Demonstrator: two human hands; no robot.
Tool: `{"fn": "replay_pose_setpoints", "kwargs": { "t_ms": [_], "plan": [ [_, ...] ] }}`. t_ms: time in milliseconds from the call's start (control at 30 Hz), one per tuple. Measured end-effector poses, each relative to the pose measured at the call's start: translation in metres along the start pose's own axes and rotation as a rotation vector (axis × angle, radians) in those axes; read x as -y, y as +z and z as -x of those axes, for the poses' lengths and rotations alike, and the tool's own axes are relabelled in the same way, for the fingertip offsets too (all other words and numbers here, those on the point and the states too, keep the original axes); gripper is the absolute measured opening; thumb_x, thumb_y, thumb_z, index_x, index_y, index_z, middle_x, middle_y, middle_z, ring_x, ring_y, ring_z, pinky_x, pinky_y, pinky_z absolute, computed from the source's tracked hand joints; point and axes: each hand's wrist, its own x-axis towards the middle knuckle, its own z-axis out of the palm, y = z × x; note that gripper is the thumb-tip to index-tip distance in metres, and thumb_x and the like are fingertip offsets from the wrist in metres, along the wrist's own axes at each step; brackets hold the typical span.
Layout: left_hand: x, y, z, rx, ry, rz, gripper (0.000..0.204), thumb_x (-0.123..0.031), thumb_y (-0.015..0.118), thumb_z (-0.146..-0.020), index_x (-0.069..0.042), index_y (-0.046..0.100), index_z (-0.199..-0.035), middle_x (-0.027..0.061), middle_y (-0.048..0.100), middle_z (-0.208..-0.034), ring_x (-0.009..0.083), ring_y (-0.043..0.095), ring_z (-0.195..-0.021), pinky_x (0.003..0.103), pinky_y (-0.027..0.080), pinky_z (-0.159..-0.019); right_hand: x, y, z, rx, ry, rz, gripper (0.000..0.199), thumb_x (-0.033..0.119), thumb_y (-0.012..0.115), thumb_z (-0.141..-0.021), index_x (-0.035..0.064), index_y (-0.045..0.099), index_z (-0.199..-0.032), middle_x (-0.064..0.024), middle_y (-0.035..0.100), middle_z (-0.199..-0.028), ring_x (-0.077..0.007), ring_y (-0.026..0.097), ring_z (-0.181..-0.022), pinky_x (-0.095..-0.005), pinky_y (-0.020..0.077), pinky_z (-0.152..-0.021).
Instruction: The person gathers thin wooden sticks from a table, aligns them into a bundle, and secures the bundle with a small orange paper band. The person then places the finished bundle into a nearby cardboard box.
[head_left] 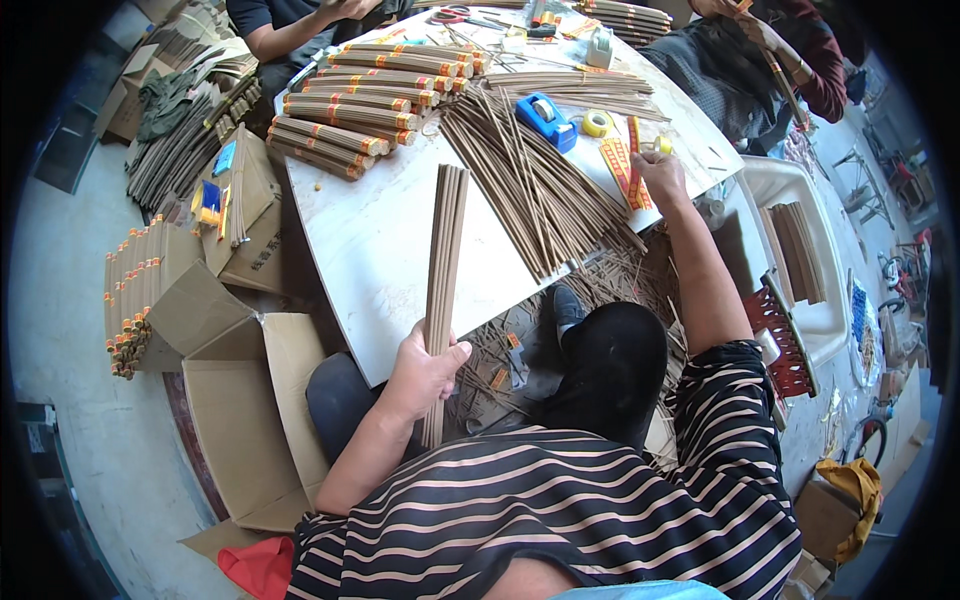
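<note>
My left hand (422, 375) is wrapped round a bundle of thin brown incense sticks (446, 250), held nearly upright in front of the table's near edge. Over the right part of the table, my right hand (662, 178) is closed, its fingertips pinching at a red-and-yellow paper label strip (634, 135). More label strips (614, 165) lie just left of those fingers. A wide heap of loose incense sticks (530, 180) spreads between my hands. Behind it sit a blue tape dispenser (546, 122) and a yellow tape roll (598, 124).
Finished bundles (350, 105) with red-yellow bands are stacked at the table's far left. An open cardboard box (235, 410) stands left of me. To the right, a white tub (835, 330) holds more sticks. Across the white table (380, 250), two people sit. Broken sticks litter the floor.
</note>
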Motion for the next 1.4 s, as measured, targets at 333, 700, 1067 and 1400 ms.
{"fn": "replay_pose_setpoints", "kwargs": {
  "t_ms": [333,700,1067,1400],
  "plan": [
    [-0.008,0.001,0.016,-0.005,0.019,0.042,0.021,-0.006,0.062,-0.082,-0.007,0.042,-0.087,-0.0014,0.042,-0.060,0.0051,0.039,-0.038,0.020,0.036,-0.033,0.006,-0.004,0.009,-0.062,0.081,-0.277,0.026,0.025,0.066,-0.081,-0.0002,0.066,-0.074,-0.0037,0.058,-0.058,-0.0102,0.048,-0.050,-0.0286,0.0400,-0.050],
    [-0.018,0.002,0.031,0.009,0.097,0.056,0.020,-0.007,0.063,-0.083,-0.007,0.043,-0.086,-0.0016,0.043,-0.059,0.0050,0.039,-0.038,0.019,0.036,-0.034,0.061,0.002,0.044,-0.115,-0.021,-0.456,0.029,0.027,0.061,-0.087,0.0002,0.063,-0.076,0.0023,0.052,-0.061,-0.0048,0.040,-0.052,-0.0218,0.0325,-0.047],
    [-0.018,0.000,0.050,0.004,0.108,0.064,0.021,-0.008,0.063,-0.083,-0.008,0.042,-0.087,-0.0015,0.043,-0.060,0.0044,0.039,-0.039,0.019,0.036,-0.034,0.045,0.002,0.035,-0.137,0.201,-1.074,0.009,0.002,0.056,-0.086,-0.0071,0.057,-0.086,-0.0122,0.060,-0.082,-0.0164,0.060,-0.062,-0.0269,0.0545,-0.060],
    [-0.015,-0.005,0.041,-0.019,0.097,0.059,0.021,-0.009,0.063,-0.083,-0.007,0.042,-0.087,-0.0012,0.043,-0.061,0.0047,0.038,-0.039,0.019,0.035,-0.034,-0.007,0.022,0.009,-0.114,0.200,-0.461,0.030,-0.011,0.050,-0.077,-0.0104,0.053,-0.107,-0.0155,0.057,-0.092,-0.0202,0.060,-0.069,-0.0288,0.0556,-0.059]
  ]
}}
